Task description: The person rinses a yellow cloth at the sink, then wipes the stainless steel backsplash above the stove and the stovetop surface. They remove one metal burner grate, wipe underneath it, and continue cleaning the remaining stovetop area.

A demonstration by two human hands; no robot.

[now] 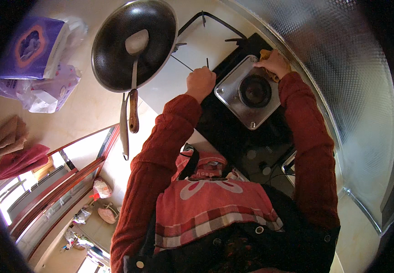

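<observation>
- My left hand (200,84): fingers curled closed, gripping the black rack (224,26) at its near side; one prong stands up just beyond my knuckles.
- Rack condition: spread above a white surface (191,48), left of the stove, with its far corner pointing away from me.
- My right hand (276,65): fingers bent and gripping a yellowish-brown cloth (265,55), part of which shows beyond the fingers and part below the palm.
- Right thumb: extended over the upper right edge of the square metal tray (233,93).
- Location of tray: on the black stove (222,125), between my two forearms, set at a slant; a dark round burner (255,91) sits in its middle.
- Left of the rack: a dark wok (108,59), with a spatula (137,42) resting inside, its wooden handle pointing towards me over the rim.
- Far left of the tabletop (81,117): a purple pack (32,48); nearer me, a brown cloth (8,136) and a crimson cloth (21,162).
- Right side: a shiny textured metal sheet (356,86) curving alongside the stove.
</observation>
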